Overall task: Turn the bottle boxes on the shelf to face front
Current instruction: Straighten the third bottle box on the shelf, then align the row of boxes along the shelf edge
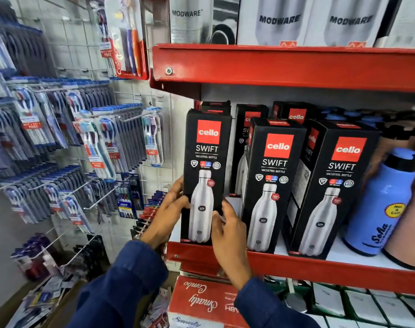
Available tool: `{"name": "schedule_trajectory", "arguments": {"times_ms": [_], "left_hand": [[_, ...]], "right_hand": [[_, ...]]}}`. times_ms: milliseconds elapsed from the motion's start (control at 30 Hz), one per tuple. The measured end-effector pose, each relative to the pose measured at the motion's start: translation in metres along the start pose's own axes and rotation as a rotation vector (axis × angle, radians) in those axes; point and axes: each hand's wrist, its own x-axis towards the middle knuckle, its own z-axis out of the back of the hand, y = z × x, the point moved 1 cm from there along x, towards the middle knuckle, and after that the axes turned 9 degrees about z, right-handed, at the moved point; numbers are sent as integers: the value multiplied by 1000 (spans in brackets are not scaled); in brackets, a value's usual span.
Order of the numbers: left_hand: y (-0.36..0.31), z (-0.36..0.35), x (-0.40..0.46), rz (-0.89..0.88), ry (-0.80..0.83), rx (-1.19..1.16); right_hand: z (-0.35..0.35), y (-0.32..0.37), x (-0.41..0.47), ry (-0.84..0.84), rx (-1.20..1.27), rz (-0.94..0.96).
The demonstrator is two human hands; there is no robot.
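Note:
Three black bottle boxes with a red logo stand in the front row on the red shelf (320,271). The leftmost box (205,162) shows its printed front and is upright at the shelf's left end. My left hand (171,209) grips its left edge and my right hand (227,233) grips its lower right edge. The middle box (271,185) and the right box (332,190) also show their fronts, angled slightly to the left. More black boxes (294,112) stand behind them, partly hidden.
Blue bottles (381,204) stand at the shelf's right. White boxes (280,20) fill the red shelf above. Toothbrush packs (95,143) hang on hooks on the left wall grid. A red carton (201,301) and white boxes sit below the shelf.

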Motion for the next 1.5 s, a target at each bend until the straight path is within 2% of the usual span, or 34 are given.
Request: {"name": "schedule_trajectory", "arguments": {"times_ms": [267,500,700,900,1367,1500], "left_hand": [[24,-1,-9,44,-18,30],[33,-4,-32,-102,-61,225],[39,-6,-42,-65,-286,365],[40,-13,-56,-75,-373,454],[45,-20,-71,-19,-436,494],[37,-28,-86,-165,-637,407]], "right_hand": [[-6,-8,-6,-6,-43,15],[-5,-15,-11,9,-125,9],[-4,-23,-20,64,-190,4],[0,-25,-26,93,-230,1],[13,-26,-38,104,-92,-12],[34,-30,-53,-17,18,-1]]}}
